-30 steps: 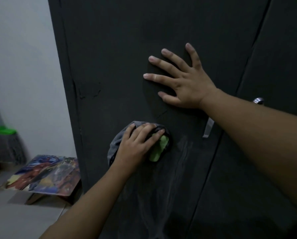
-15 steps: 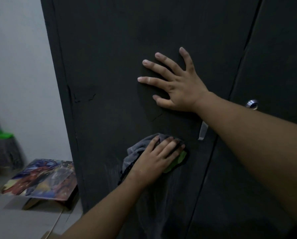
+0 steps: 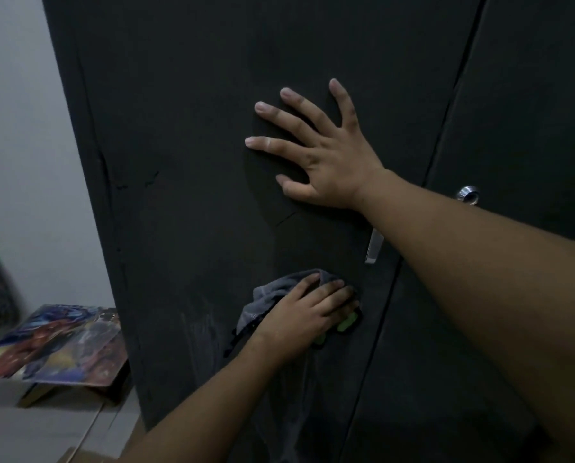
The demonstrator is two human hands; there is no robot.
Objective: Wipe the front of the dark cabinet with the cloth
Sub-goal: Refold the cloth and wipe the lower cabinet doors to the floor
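The left hand [image 3: 306, 315] presses the crumpled grey-and-green cloth [image 3: 272, 292] on the matte-black cabinet [image 3: 196, 128] — fingers laid straight over it; the right hand [image 3: 329, 155] rests flat above, fingers spread.

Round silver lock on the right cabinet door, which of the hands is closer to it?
Right. The right hand lies flat on the cabinet door, up and left of the lock; the left hand is lower and farther left, pressing the cloth.

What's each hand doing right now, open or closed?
Left hand: open, fingers pressing the cloth against the cabinet door.
Right hand: open, fingers spread, flat on the cabinet door.
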